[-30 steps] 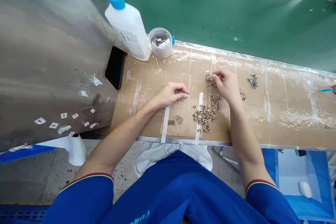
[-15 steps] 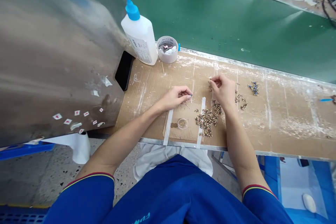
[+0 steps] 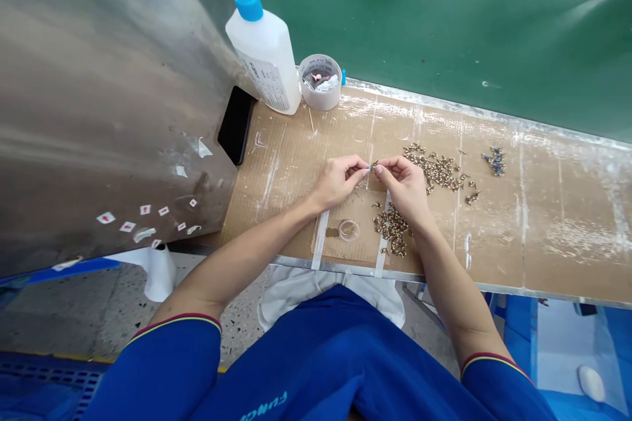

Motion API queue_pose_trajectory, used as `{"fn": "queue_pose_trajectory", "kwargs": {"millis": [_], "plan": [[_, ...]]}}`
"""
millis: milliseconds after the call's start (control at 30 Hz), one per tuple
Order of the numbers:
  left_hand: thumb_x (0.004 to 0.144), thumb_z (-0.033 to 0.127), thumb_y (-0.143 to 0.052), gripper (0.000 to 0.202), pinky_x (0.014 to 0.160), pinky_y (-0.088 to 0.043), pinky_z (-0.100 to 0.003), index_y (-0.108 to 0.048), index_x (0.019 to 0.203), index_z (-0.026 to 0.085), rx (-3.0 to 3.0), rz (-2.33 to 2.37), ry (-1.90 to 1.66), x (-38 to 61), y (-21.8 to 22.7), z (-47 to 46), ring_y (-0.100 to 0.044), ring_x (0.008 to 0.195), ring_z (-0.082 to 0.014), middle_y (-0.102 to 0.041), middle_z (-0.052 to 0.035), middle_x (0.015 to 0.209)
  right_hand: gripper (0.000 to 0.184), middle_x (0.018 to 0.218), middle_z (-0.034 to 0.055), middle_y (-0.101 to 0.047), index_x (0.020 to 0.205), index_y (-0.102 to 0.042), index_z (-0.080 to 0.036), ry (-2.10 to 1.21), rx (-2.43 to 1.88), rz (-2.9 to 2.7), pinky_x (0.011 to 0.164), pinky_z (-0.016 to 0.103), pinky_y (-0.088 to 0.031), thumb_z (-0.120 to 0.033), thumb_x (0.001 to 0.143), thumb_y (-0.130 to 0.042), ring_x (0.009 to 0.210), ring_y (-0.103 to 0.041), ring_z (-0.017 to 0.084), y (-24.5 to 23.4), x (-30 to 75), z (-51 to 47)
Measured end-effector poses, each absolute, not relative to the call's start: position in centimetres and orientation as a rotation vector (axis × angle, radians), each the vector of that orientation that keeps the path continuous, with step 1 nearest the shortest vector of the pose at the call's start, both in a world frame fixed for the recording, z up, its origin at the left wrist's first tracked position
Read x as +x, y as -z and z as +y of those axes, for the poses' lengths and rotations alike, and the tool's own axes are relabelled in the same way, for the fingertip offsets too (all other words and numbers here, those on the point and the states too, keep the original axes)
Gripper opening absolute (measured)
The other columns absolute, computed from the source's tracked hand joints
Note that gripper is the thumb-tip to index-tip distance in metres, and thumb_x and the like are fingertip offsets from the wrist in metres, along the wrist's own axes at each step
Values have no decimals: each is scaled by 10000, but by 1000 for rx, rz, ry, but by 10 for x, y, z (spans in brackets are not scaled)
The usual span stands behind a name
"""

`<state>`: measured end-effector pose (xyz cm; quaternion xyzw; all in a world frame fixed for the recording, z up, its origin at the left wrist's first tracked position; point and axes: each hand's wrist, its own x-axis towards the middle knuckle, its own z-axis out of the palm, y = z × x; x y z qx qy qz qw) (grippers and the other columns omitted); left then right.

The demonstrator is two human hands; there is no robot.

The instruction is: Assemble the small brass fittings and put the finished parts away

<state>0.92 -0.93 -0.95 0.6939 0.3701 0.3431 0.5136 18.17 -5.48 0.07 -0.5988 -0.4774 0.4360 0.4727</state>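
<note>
Head view: looking down on a cardboard-topped desk (image 3: 557, 223).
Hands: left hand (image 3: 340, 183) and right hand (image 3: 402, 187) closed in fingertip pinches, meeting on a small brass fitting (image 3: 374, 164) above the desk.
Fittings: brass heap (image 3: 392, 230) at 6 o'clock from right hand; brass scatter (image 3: 434, 168) at 2 o'clock; blue-and-silver cluster (image 3: 495, 161) farther off at 3 o'clock.
Nearby: squeeze bottle (image 3: 261, 39) at 11 o'clock from left hand; round tub (image 3: 320, 82) at 12 o'clock; clear round dish (image 3: 349, 230) at 6 o'clock.

Small brass-coloured fitting (image 3: 374, 164) being pinched between the left hand (image 3: 340, 182) and right hand (image 3: 402, 187), with two loose heaps of similar fittings (image 3: 434, 169) lying spread across the cardboard-covered table (image 3: 567, 223)
</note>
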Motion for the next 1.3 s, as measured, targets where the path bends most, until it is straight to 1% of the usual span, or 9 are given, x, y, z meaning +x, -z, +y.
{"fn": "queue_pose_trajectory", "kwargs": {"millis": [200, 367, 667, 767, 900, 1000, 1100, 1167, 1300], "plan": [[934, 270, -615, 172, 639, -447, -251, -704, 861, 142, 1670, 883, -823, 9, 11, -9, -568, 661, -124, -680, -24, 741, 317, 827, 39, -731, 856, -655, -224, -1014, -1475, -1276, 673, 327, -552, -520, 838, -765, 747, -661, 167, -2, 180, -57], [904, 225, -628, 159, 678, -466, -265, -672, 766, 159, 1763, 883, -820, 6, 11, -8, -607, 703, -143, -679, -23, 720, 338, 777, 21, -679, 826, -609, -232, -993, -1469, -1396, 617, 306, -486, -549, 873, -717, 680, -592, 153, 0, 179, -58], [861, 177, -615, 143, 736, -488, -282, -645, 722, 172, 1922, 793, -744, 3, 19, -7, -633, 737, -158, -691, -23, 740, 253, 723, 0, -628, 772, -557, -225, -1111, -1416, -1586, 625, 295, -442, -405, 863, -709, 670, -541, 145, -2, 192, -57], [862, 172, -605, 148, 744, -489, -284, -640, 719, 168, 1924, 803, -733, 3, 19, -8, -634, 745, -158, -694, -26, 755, 244, 735, 5, -647, 770, -559, -223, -1106, -1406, -1566, 631, 298, -447, -387, 857, -719, 672, -555, 148, 1, 190, -58], [881, 186, -599, 144, 710, -488, -274, -654, 750, 163, 1849, 857, -754, 3, 14, -9, -624, 716, -150, -679, -25, 730, 312, 753, 10, -663, 781, -576, -223, -1114, -1403, -1414, 640, 302, -482, -474, 840, -753, 692, -588, 154, 7, 184, -57], [913, 225, -601, 142, 665, -487, -265, -691, 830, 152, 1772, 853, -749, 3, 11, -8, -598, 636, -129, -672, -22, 721, 355, 739, 7, -658, 806, -597, -219, -1185, -1387, -1313, 652, 314, -514, -532, 821, -764, 675, -598, 147, 9, 182, -54], [927, 265, -620, 154, 643, -484, -259, -714, 905, 146, 1746, 848, -738, 2, 9, -6, -584, 609, -116, -696, -32, 767, 340, 733, 2, -654, 839, -607, -219, -1217, -1369, -1279, 663, 323, -532, -532, 839, -741, 664, -601, 140, 11, 184, -52], [935, 277, -618, 168, 632, -464, -255, -715, 883, 151, 1777, 850, -733, 2, 8, -6, -578, 625, -122, -685, -28, 740, 307, 739, 1, -647, 857, -609, -221, -1207, -1364, -1286, 675, 327, -538, -507, 861, -719, 672, -603, 139, 13, 185, -51], [933, 244, -601, 203, 636, -431, -252, -668, 760, 161, 1833, 868, -700, 2, 9, -5, -560, 629, -126, -630, -2, 644, 255, 747, -3, -639, 849, -602, -218, -1216, -1359, -1327, 682, 322, -528, -439, 870, -729, 678, -594, 138, 13, 187, -52]]}}
